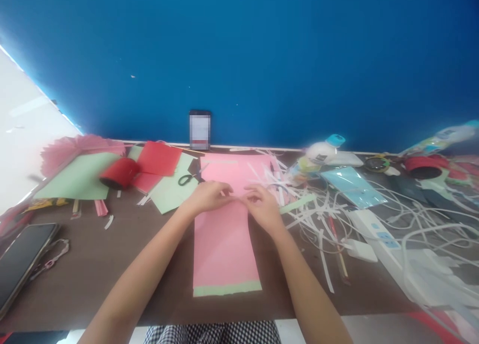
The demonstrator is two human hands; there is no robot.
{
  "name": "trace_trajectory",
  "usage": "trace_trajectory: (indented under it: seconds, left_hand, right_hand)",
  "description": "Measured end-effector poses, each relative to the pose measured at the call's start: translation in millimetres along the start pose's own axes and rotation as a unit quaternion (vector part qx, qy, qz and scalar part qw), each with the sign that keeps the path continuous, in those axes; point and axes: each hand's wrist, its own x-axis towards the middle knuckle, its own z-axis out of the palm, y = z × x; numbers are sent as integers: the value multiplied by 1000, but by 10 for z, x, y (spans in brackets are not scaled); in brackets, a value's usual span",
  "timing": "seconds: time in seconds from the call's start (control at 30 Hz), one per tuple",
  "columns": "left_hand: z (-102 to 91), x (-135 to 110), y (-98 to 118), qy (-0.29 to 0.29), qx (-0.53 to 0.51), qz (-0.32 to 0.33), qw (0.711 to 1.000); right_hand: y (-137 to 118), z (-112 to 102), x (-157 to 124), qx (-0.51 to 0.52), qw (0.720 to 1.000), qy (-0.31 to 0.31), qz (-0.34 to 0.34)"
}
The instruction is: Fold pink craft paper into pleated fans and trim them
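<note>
A pink paper sheet (226, 249) lies lengthwise before me, with a pale green strip (227, 288) along its near edge. Over its far part, my left hand (211, 197) comes in from the left with fingers curled and pressed together. From the other side my right hand (262, 204) meets it, thumb and fingers drawn into a pinch. The fingertips almost touch just above the pink paper; whatever is between them is too small and blurred to name. Another pink sheet (239, 167) extends beyond the hands. Black-handled scissors (185, 180) lie beside my left hand, partly covered.
Left are green paper (80, 177), a red roll (119, 173), red paper (159, 158) and a phone (24, 259). Another phone (200, 129) leans on the blue wall. Right are white paper strips (310, 214), a glue bottle (318, 154), a power strip (379, 234) and tangled cables.
</note>
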Motion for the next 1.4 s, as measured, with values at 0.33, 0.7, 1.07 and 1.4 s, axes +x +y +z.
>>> trace_trajectory:
  seconds: [0.33, 0.7, 1.07, 1.4]
  left_hand:
    - [45, 28, 31, 6, -22, 40, 999]
    - [56, 14, 9, -35, -122, 69, 989]
    - [26, 19, -55, -70, -135, 54, 987]
    - [-185, -39, -269, -122, -107, 4, 987]
  right_hand:
    - [6, -39, 28, 52, 997, -48, -18]
    - [4, 0, 35, 81, 992, -101, -4]
    - [25, 32, 37, 137, 985, -103, 18]
    - [147, 8, 69, 113, 992, -47, 30]
